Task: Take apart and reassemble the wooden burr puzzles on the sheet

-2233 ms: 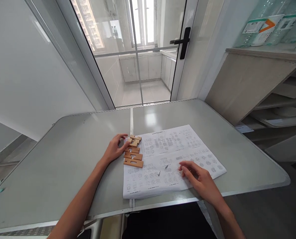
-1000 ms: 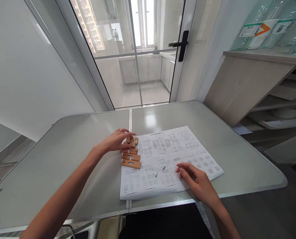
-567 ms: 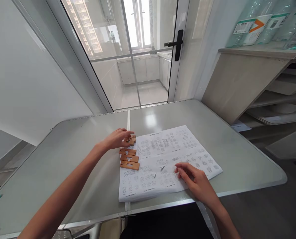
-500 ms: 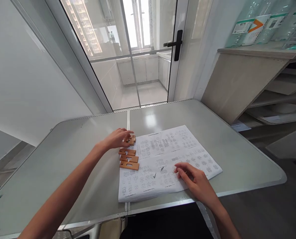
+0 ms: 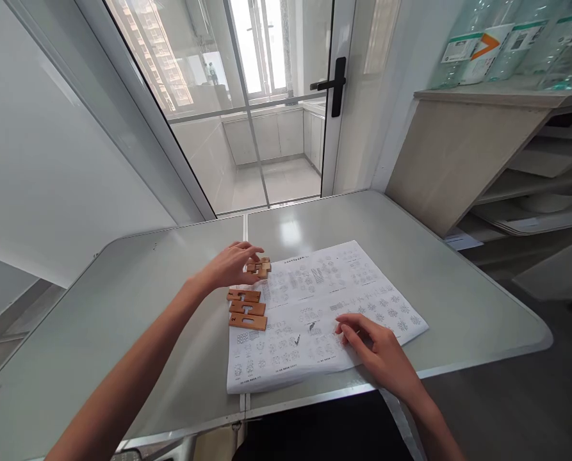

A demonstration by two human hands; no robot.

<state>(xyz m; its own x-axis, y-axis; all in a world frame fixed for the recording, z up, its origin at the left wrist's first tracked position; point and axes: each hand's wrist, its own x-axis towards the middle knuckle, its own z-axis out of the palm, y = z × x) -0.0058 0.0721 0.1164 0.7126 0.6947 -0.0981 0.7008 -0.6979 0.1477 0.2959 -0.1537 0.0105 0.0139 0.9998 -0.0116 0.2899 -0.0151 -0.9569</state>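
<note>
My left hand (image 5: 235, 264) reaches over a small cluster of notched wooden puzzle pieces (image 5: 264, 267), thumb on the near side and fingers on the far side. The cluster sits at the upper left edge of a printed sheet (image 5: 309, 352), partly hidden by the fingers. Just nearer lie three flat wooden strips with cut-outs, side by side: one strip marked 3 (image 5: 244, 296), another strip (image 5: 248, 308) and a strip marked 2 (image 5: 248, 321). My right hand (image 5: 379, 349) rests on the sheet's lower right part, loosely curled, with nothing visible in it.
The sheet, covered in small line diagrams, lies on a grey-green table (image 5: 180, 358) with a seam. Beyond it stands a glass door with a black handle (image 5: 337, 86). At right, a wooden shelf unit (image 5: 478, 147) carries large clear bottles (image 5: 499, 54).
My left hand and the cluster of wooden pieces have shifted right, away from being directly above the strips. The right hand stays on the sheet. The view has turned slightly.
</note>
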